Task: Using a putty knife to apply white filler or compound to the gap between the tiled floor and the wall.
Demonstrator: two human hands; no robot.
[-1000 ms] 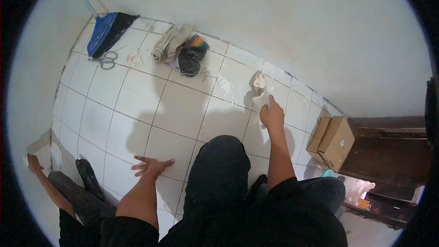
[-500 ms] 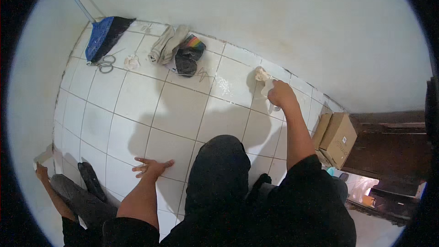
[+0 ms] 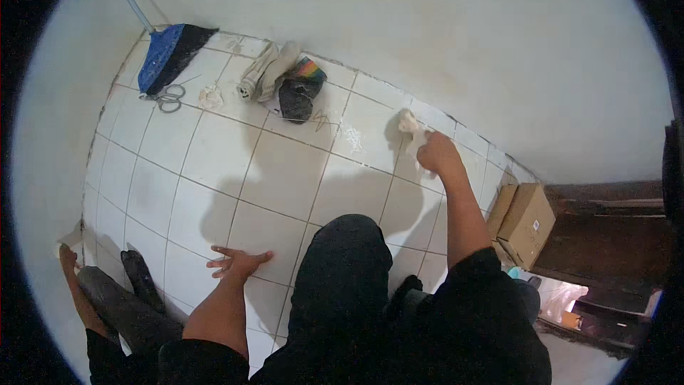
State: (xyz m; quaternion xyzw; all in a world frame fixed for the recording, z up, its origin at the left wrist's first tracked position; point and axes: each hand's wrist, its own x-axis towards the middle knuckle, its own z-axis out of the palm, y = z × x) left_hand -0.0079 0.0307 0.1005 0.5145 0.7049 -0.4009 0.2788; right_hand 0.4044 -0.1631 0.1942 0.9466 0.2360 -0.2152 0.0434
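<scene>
My right hand [image 3: 440, 153] is closed around a crumpled whitish thing like a thin cloth or plastic [image 3: 409, 124], close to the tiled floor near the far wall. Its exact kind does not show. A patch of white flecks [image 3: 352, 138] lies on the tiles to its left. My left hand [image 3: 241, 264] is open, fingers spread, propped on the tiled floor [image 3: 278, 171] left of my bent knee [image 3: 342, 257].
Far left stand a blue broom [image 3: 160, 57], grey-handled scissors [image 3: 169, 98] and a whitish scrap [image 3: 211, 96]. Rolled pale cloths [image 3: 267, 75] lie beside a black plastic bag [image 3: 298, 98]. A cardboard box [image 3: 526, 224] sits at right. Another person's hand [image 3: 68, 258] touches the left wall.
My right hand has shifted slightly, and the whitish thing in it has changed shape. My left hand stays planted. The other person's hand has moved a little along the left wall.
</scene>
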